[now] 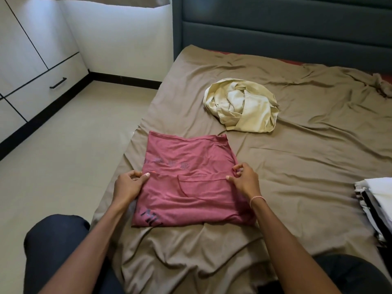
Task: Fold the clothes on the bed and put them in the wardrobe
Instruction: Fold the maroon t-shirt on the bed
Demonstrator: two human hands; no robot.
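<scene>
Here left hand (129,183) and right hand (244,179) pinch shirt (186,158).

The shirt (186,187) lies on the bed (297,166), near its left side. A crumpled cloth (241,107) lies behind it, to the right. Folded clothes (375,204) sit far right. The wardrobe (31,60) stands left, across the floor (74,145).

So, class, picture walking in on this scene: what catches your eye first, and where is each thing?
The pink shirt lies part-folded near the front of the brown bed, the left hand and right hand pinching its two sides. Behind it, toward the headboard, a crumpled cream garment sits unfolded. A stack of folded clothes lies at the right edge.
</scene>
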